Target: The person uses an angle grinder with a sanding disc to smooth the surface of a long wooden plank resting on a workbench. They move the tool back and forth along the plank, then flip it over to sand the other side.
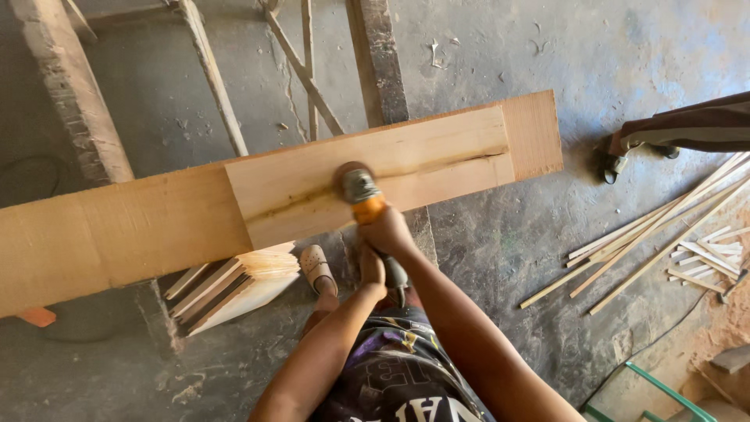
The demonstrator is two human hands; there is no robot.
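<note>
A hand-held sander (361, 192) with an orange body and a round disc presses on a pale board (437, 152) that lies on top of a long, wider plank (117, 234). My right hand (387, 230) is wrapped around the tool's body just behind the disc. My left hand (373, 270) is closed around the dark rear handle, closer to my body. The disc sits on a dark streak running along the board. My sandalled foot (316, 267) shows on the floor below the plank.
A stack of short boards (234, 285) lies under the plank. Thin wooden strips (648, 242) are scattered at the right. Another person's foot and leg (625, 152) stand at the right. Wooden beams (70, 86) cross the concrete floor beyond. A green frame (656, 387) is bottom right.
</note>
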